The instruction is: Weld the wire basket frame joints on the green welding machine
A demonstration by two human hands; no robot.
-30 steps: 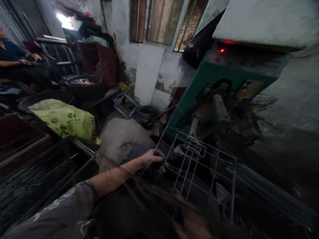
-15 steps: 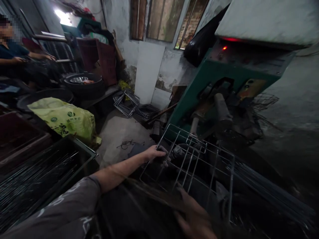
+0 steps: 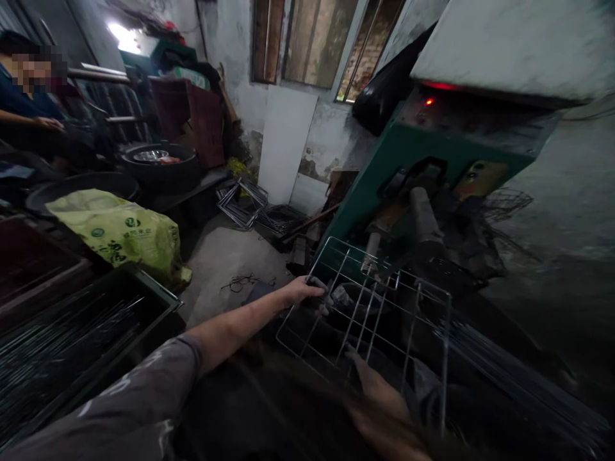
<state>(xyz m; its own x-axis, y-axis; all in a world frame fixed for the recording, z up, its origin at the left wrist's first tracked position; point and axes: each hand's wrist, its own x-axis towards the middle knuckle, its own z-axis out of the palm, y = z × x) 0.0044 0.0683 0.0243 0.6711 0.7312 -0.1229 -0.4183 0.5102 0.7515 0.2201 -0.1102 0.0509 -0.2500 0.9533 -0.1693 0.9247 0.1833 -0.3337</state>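
While gripped at its left edge and lifted off the bench, wire frame (image 3: 365,315) tilted, far edge raised toward the green machine (image 3: 408,147), near edge low and close to the body. Judged well along: outer rectangle closed, several cross wires already in place across it, a small inner rectangle of wire near the far side. Left to do, as far as can be told: whatever joints remain at the machine's dark posts, just beyond the frame's far edge; not clear whether touching them or only close.

Left hand (image 3: 302,291) closed around the frame's left side wire near its far corner, fingers curled over, arm stretched out from the near left. Right hand (image 3: 379,397) low at the near edge, badly blurred; seems to reach the frame's near wires from below, but cannot tell whether clasped on them or merely against them, nor how far open.

To the right, a loose bundle of straight rods (image 3: 519,378) lying along the bench. On the near left, a dark tray of more rods (image 3: 81,339); beyond it a yellow-green sack (image 3: 120,230). Farther off on the floor, stacked frames (image 3: 245,202). At far left, another person's arm (image 3: 29,118), well apart.
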